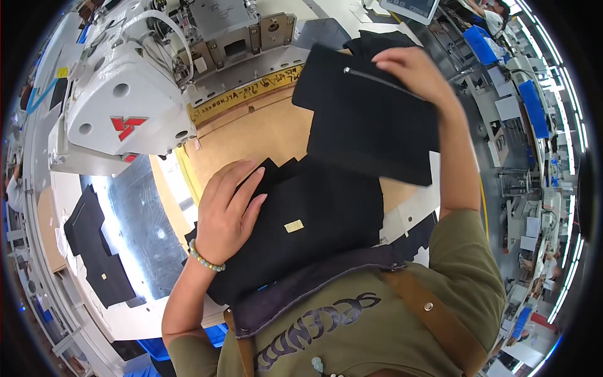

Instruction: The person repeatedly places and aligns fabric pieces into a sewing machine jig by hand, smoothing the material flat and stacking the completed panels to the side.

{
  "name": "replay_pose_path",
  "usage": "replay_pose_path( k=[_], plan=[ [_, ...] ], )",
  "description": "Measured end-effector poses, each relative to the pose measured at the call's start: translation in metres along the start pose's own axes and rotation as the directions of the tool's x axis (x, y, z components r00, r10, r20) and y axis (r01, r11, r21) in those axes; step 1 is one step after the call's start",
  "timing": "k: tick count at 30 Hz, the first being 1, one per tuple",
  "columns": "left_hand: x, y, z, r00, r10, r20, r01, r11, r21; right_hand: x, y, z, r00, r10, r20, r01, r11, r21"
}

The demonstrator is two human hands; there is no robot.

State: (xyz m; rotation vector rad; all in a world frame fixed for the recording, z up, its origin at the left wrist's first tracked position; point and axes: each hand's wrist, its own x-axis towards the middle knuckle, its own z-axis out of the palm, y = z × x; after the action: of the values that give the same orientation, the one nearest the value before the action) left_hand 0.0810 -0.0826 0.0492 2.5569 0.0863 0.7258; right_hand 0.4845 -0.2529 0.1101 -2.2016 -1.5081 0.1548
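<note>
My right hand (411,70) pinches the upper edge of a black fabric panel (370,125) and holds it raised above the work surface. A zipper (377,80) runs slantwise near the top of this panel. My left hand (227,207), wearing a beaded bracelet (206,259), rests with outstretched fingers on the left side of a stack of black fabric pieces (333,207). On top of that stack sits a small yellow label (293,225). The stack lies close against my apron (314,276), and its lower layers are hidden.
A white sewing machine (103,107) with a red logo stands at the upper left. Beside it is a yellow marked strip (251,91) over a tan board (251,135). Another black piece (94,245) lies on the left; more dark fabric (380,43) is behind the raised panel.
</note>
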Motion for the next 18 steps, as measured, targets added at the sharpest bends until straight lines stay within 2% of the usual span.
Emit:
replay_pose_path(
  k=[1, 4, 9, 11, 13, 16, 18],
  plan=[
    [0.004, -0.002, -0.002, 0.999, 0.017, 0.028, -0.017, 1.0, -0.006, 0.006, 0.005, 0.014, 0.992, 0.103, 0.067, -0.103, 0.995, -0.017],
    [0.015, -0.007, -0.005, 0.994, 0.056, 0.091, -0.056, 0.998, -0.011, 0.035, 0.071, 0.049, 0.957, 0.289, 0.033, -0.29, 0.955, 0.057],
    [0.033, -0.018, 0.004, 0.983, 0.108, 0.151, -0.109, 0.994, -0.001, 0.109, 0.091, 0.086, 0.996, 0.085, 0.024, -0.086, 0.995, 0.044],
    [0.04, -0.024, 0.011, 0.974, 0.14, 0.177, -0.143, 0.99, 0.006, 0.14, 0.072, 0.102, 0.984, 0.176, 0.012, -0.175, 0.983, -0.048],
    [0.045, -0.03, 0.019, 0.966, 0.158, 0.206, -0.181, 0.979, 0.097, 0.177, 0.1, 0.134, 0.997, -0.078, -0.021, 0.079, 0.995, 0.065],
    [0.052, -0.039, 0.031, 0.954, 0.184, 0.238, -0.249, 0.926, 0.285, 0.202, 0.073, 0.161, 0.986, -0.154, 0.07, 0.133, 0.96, 0.245],
    [0.056, -0.045, 0.036, 0.95, 0.187, 0.249, -0.271, 0.891, 0.365, 0.203, 0.056, 0.164, 0.968, -0.214, -0.133, 0.226, 0.971, 0.081]
  ],
)
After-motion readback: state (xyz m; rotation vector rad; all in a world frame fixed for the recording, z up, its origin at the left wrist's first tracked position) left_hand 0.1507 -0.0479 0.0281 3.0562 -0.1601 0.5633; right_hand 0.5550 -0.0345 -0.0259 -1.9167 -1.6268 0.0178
